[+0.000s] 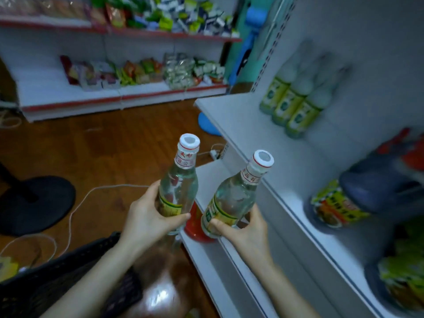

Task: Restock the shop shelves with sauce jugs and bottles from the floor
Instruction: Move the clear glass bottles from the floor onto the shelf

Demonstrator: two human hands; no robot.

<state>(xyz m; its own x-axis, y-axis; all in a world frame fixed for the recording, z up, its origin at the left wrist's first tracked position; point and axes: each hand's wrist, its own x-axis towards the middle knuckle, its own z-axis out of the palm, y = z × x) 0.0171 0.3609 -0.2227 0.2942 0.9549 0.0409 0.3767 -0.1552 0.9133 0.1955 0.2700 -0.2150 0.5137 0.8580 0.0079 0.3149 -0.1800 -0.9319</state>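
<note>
White metal shop shelving (241,115) to the right of both hands, carrying three blurred green-labelled bottles (296,97) above and a dark blue jug with a yellow label (358,191) nearer. Brown wooden floor (114,145) to the left. Left hand (149,216) clamped around a clear glass bottle with white cap (180,184); right hand (247,228) clamped around a second clear glass white-capped bottle (234,196), tilted right. Red lid (195,223) between the hands, behind both bottles.

Clear glossy glass bottles (177,189), white plastic caps (189,141), over polished wooden floor (110,152) and matt white-painted shelves (241,125).
</note>
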